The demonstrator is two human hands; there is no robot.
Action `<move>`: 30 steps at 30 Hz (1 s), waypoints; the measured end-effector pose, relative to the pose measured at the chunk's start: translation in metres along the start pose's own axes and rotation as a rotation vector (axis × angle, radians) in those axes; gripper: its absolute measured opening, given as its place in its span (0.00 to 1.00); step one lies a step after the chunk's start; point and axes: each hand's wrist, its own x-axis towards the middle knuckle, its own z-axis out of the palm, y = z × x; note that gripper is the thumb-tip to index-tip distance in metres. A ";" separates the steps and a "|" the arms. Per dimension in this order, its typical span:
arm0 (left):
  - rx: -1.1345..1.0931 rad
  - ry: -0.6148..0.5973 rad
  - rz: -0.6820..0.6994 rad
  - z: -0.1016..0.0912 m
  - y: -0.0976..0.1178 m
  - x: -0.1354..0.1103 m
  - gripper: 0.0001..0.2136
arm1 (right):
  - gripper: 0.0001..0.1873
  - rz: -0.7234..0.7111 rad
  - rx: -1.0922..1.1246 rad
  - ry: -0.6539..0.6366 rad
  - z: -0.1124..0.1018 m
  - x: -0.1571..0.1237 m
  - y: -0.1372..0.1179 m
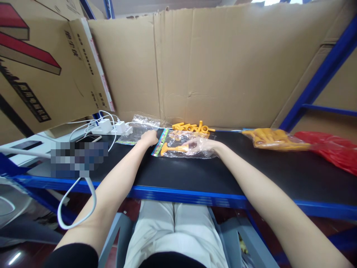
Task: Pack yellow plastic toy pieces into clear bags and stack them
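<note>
The right hand (198,145), half-curled inside a clear plastic bag (175,141) with an illegible multicoloured header (161,142), meets a yellow T-shaped plastic piece (178,148) leftward, grip unclear; the curled left hand's (150,137) hold is hidden. Farther left, a brown cardboard box (55,78) reads "商用电脑机箱".

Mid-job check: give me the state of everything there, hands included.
Left hand: curled, beside front bag
Right hand: fingers at front piece
Front bag: lying flat, mouth unclear
Front piece: lying sideways
Loose pieces: piled
Rear bag: flattened
Right bag: filled, closure unclear
Red bag: crumpled
</note>
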 end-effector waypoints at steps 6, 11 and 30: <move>0.037 -0.075 0.043 0.005 0.002 0.003 0.21 | 0.26 0.006 0.031 0.025 0.004 0.001 -0.003; 0.032 -0.071 0.046 0.005 0.005 0.003 0.21 | 0.23 0.007 0.112 0.016 0.004 -0.001 -0.005; -0.174 0.256 0.419 0.007 0.020 -0.002 0.20 | 0.19 -0.017 0.253 0.034 0.001 0.000 0.005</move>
